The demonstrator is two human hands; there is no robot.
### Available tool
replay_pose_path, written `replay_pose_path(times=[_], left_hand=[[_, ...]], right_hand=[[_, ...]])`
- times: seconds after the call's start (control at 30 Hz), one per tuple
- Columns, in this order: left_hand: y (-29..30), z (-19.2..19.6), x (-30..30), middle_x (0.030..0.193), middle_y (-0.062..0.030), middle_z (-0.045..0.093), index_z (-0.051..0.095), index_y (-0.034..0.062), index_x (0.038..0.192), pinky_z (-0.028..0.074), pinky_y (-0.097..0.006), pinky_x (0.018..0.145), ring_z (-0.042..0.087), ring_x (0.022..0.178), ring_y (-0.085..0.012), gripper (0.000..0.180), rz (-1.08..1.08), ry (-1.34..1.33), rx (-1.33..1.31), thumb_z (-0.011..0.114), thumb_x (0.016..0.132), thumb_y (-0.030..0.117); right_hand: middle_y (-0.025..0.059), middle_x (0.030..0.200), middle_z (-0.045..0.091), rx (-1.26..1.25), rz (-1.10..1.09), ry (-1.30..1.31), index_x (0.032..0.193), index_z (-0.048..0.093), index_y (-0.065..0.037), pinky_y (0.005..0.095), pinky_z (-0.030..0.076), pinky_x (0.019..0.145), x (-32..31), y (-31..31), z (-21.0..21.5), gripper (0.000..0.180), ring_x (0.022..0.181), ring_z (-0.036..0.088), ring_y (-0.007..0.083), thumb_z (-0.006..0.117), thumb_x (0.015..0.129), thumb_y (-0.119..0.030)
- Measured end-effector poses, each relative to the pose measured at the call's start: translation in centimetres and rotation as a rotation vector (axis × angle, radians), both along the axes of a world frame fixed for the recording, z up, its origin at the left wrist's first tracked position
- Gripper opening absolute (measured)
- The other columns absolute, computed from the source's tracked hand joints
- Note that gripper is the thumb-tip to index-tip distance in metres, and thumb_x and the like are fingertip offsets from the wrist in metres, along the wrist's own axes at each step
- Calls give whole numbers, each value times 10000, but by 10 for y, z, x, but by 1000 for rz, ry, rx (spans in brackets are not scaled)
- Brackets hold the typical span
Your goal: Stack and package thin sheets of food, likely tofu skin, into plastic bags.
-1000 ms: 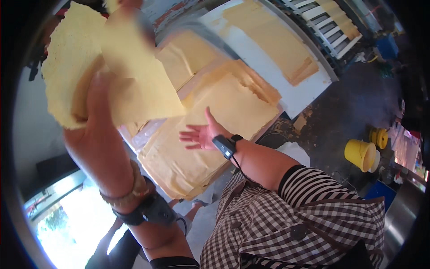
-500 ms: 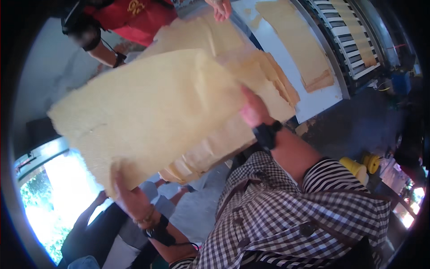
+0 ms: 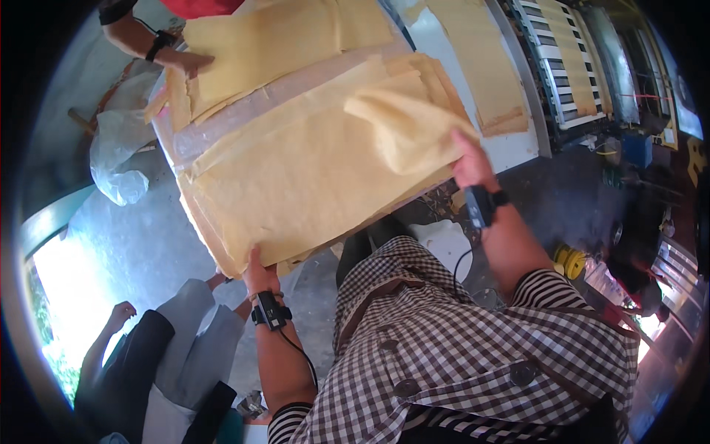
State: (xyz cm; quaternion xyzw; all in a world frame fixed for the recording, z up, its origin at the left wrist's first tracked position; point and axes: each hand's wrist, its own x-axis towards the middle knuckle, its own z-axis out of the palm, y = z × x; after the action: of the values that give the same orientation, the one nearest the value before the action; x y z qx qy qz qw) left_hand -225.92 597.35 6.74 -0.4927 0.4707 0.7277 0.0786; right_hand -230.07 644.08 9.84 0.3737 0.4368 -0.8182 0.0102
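My left hand (image 3: pixel 259 275) pinches the near-left corner of the yellow sheet (image 3: pixel 296 177); my right hand (image 3: pixel 470 164) grips its folded-over right edge above the counter (image 3: pixel 510 148).

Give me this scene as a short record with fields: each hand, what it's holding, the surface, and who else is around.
left hand: grips the near corner of the top yellow sheet
right hand: holds the sheet's other edge, which is folded back over the stack
surface: table stacked with more yellow sheets
co-worker's hand: rests on the far stack
beside table: white plastic bag
lower left: a seated person
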Motion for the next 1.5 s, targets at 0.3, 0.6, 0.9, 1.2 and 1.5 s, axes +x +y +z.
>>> replay_pose_path(times=[0.3, 0.6, 0.9, 1.2, 1.5], left_hand=[[7, -13, -9, 1097, -78, 628, 536, 45, 1199, 587, -378, 671, 662, 914, -249, 388, 71, -29, -93, 678, 847, 127], [11, -15, -12, 1030, -92, 647, 579, 76, 1157, 586, -395, 610, 671, 837, -272, 397, 19, -257, -247, 718, 803, 191], [-97, -2, 1, 1084, -118, 641, 528, 34, 1197, 527, -382, 751, 626, 922, -253, 500, -454, -309, -263, 732, 825, 300], [83, 56, -13, 1452, -128, 409, 454, 103, 1369, 324, -448, 1081, 347, 1361, -311, 625, -1523, 386, -1495, 683, 803, 240], [68, 116, -113, 1469, -196, 358, 318, 65, 1449, 380, -444, 1033, 344, 1365, -317, 815, -865, 552, -574, 761, 788, 243]], right_hand=[[98, 1246, 591, -89, -163, -155, 1265, 523, -37, 370, 427, 992, 49, 21, -31, 466, 1154, 555, 209, 662, 879, -259], [48, 944, 679, 591, 155, -245, 1087, 645, -6, 283, 505, 695, 24, 42, -10, 352, 825, 629, 119, 717, 832, -238], [122, 1082, 625, 1503, 578, 143, 1088, 633, -80, 365, 468, 921, 17, -15, 36, 278, 1086, 576, 306, 628, 810, -92], [115, 1358, 470, 1675, 980, 356, 1186, 583, -92, 453, 323, 1074, -15, -55, 11, 450, 1314, 395, 299, 691, 754, -152], [162, 1159, 610, 612, 640, 270, 1146, 594, -34, 386, 469, 945, -68, -97, 19, 368, 1099, 575, 361, 683, 812, -162]])
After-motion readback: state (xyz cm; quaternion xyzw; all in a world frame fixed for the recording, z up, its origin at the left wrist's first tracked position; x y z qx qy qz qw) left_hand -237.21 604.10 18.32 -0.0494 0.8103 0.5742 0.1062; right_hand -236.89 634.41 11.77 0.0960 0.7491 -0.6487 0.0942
